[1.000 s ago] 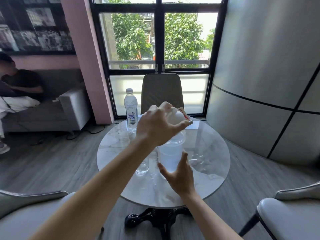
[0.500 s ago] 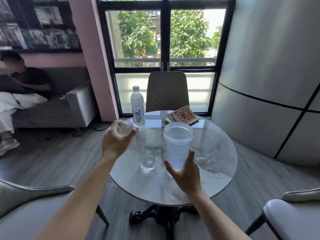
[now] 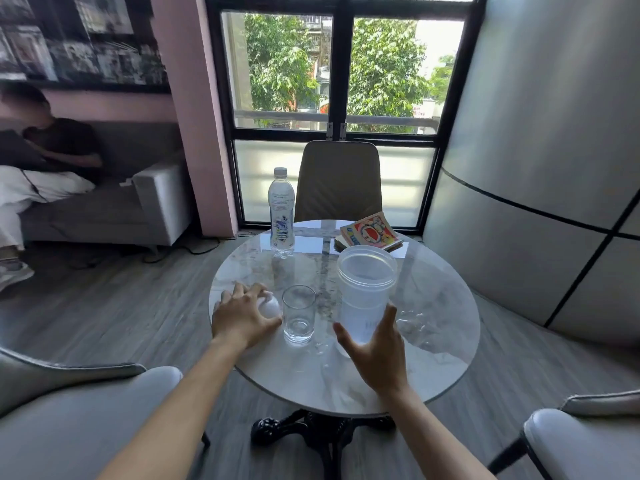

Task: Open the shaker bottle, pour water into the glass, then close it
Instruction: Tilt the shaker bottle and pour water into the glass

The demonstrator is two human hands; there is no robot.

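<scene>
The translucent shaker bottle stands upright and lidless on the round marble table, with water in its lower part. My right hand wraps its base from the near side. A clear, empty-looking glass stands just left of the shaker. My left hand rests on the table left of the glass, closed over the white shaker lid.
A plastic water bottle stands at the table's far left. A stack of comic books lies at the far side. A tan chair faces me; grey chairs sit at both near corners. A person sits on a sofa far left.
My left hand took the lid off the shaker, carried it left and lowered it to the table beside the glass. My right hand stayed on the shaker.
</scene>
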